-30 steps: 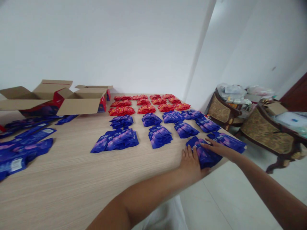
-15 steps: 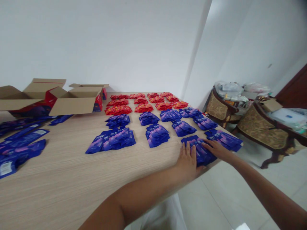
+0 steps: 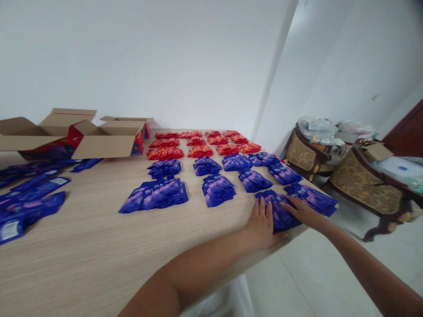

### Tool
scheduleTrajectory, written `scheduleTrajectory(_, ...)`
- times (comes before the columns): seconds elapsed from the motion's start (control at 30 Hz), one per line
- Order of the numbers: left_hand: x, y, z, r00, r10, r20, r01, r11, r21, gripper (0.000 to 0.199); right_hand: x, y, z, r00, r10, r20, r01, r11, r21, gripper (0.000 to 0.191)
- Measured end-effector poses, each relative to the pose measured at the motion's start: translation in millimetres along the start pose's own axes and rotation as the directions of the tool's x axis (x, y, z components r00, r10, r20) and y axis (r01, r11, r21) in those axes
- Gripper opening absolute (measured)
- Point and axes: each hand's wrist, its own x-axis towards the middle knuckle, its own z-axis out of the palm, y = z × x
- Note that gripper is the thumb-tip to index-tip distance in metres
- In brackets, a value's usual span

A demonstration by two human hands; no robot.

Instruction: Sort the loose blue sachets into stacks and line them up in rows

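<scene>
Near the table's right front corner, a small pile of blue-purple foil pouches [image 3: 279, 212] lies flat between my hands. My left hand [image 3: 261, 222] rests along the pile's left side, fingers stretched out over its edge and thumb towards the front. My right hand [image 3: 303, 213] reaches in from the right, its straight fingers lying on top of the pouches. Directly behind my right hand is another blue pile [image 3: 313, 199]. More blue piles stand in rows, including one left of my hands [image 3: 218, 190] and a wider, fanned-out one [image 3: 157, 193].
Rows of red pouches [image 3: 165, 153] lie farther back towards the wall. Open cardboard boxes [image 3: 107, 145] stand at the back left, with loose blue pouches [image 3: 36, 189] before them. Beyond the table's right edge are patterned chairs [image 3: 366, 185] loaded with bags.
The pile between my hands has shifted slightly to the right, with my left hand moving along beside it. My right hand stays on top. The camera view has shifted a little.
</scene>
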Motion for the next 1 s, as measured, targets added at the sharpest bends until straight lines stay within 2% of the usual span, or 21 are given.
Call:
scheduleTrajectory(0.17,-7.0,8.8,7.3,0.997,-0.028,-0.078,0.032,0.998,0.055,0.095,3.7,-19.8,-14.9,0.986,0.127,0.105,-0.137,0.986,0.093,0.052)
scheduleTrajectory(0.37,-7.4,26.4,22.0,0.986,-0.049,-0.159,0.075,0.985,0.158,0.086,-0.3,-27.2,-19.8,0.98,0.163,0.117,-0.185,0.96,0.211,0.059)
scheduleTrajectory(0.57,5.6,30.5,25.7,0.973,-0.152,-0.176,0.172,0.979,0.109,0.09,0.5,-25.1,-21.1,0.966,0.223,0.13,-0.248,0.941,0.229,0.059)
scheduleTrajectory(0.67,5.2,29.7,19.0,0.972,-0.17,-0.165,0.182,0.981,0.064,0.091,0.8,-19.8,-14.4,0.973,0.208,0.1,-0.226,0.948,0.225,0.054)
scheduleTrajectory(0.83,2.1,27.0,8.1,0.977,-0.19,-0.096,0.187,0.982,-0.037,0.104,-3.8,-8.5,-1.4,0.986,0.161,0.048,-0.168,0.961,0.22,0.049)
scheduleTrajectory(1.0,0.0,21.2,2.0,0.981,-0.193,-0.03,0.191,0.979,-0.069,0.109,-6.3,-11.8,-3.6,0.99,0.133,-0.036,-0.124,0.973,0.195,0.047)
